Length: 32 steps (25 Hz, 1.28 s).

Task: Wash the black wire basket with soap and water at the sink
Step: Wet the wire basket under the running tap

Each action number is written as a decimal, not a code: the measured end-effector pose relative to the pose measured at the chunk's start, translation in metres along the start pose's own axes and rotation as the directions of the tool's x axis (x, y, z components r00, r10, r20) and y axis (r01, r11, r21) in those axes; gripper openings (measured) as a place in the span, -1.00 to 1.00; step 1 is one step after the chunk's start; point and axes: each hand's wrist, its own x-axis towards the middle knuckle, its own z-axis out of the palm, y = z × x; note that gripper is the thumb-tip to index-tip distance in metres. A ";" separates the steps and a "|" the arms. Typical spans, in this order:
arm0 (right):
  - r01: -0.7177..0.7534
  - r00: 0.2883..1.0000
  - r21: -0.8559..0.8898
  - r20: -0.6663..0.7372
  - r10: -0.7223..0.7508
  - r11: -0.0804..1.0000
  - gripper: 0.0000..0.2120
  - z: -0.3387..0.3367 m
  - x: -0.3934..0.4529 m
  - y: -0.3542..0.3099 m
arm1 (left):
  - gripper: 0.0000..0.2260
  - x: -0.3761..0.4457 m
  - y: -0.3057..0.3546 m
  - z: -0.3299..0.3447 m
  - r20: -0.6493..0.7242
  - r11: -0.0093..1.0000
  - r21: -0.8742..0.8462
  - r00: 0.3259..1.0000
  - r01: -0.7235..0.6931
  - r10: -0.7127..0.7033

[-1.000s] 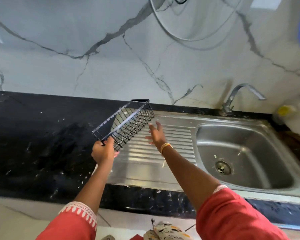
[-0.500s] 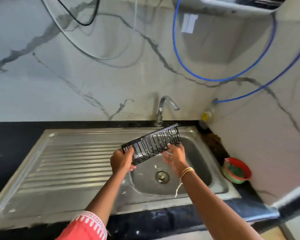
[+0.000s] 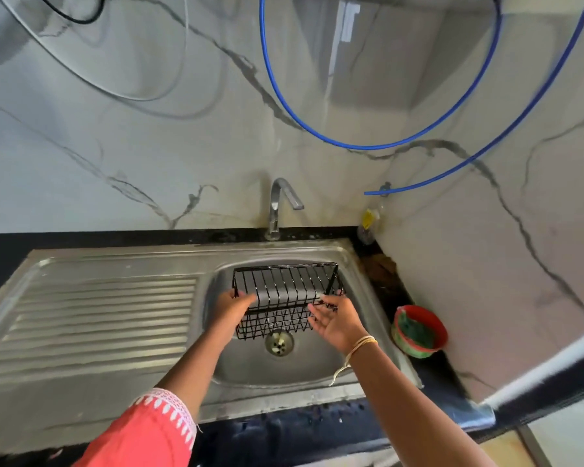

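While we look down over the steel sink (image 3: 368,274), we see the black wire basket (image 3: 285,299) held above its bowl, between the tap (image 3: 279,205) at the back and the drain (image 3: 279,343) below. It sits level, its open side toward us, with the tall back grid on the far side.

Our left hand (image 3: 231,310) meets the basket at its left end; the fingers (image 3: 246,298) lie close together and curve around the lower rail there, gripping it. Our right hand (image 3: 338,323) is at the right end, palm turned up, and its fingers (image 3: 317,313) are loosely spread, their tips touching the front wire near the corner; we cannot tell whether they actually pinch it. A thread and bangle (image 3: 361,342) circle that wrist, and a red sleeve (image 3: 149,433) covers the left forearm.

No water runs from the tap. Left of the bowl stretches the ribbed drainboard (image 3: 98,318). On the dark tabletop (image 3: 429,372) to the right stands a small red tub (image 3: 418,332) holding a green scrubber, and a bottle with a yellow label (image 3: 368,224) stands in the corner. A blue hose (image 3: 351,143) loops across the marble wall.
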 end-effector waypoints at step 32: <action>0.206 0.801 -0.683 0.529 -0.280 -0.701 -0.32 0.197 0.201 0.000 | -0.79 0.126 -0.048 0.013 0.000 0.940 -0.229 0.966 0.252 -0.259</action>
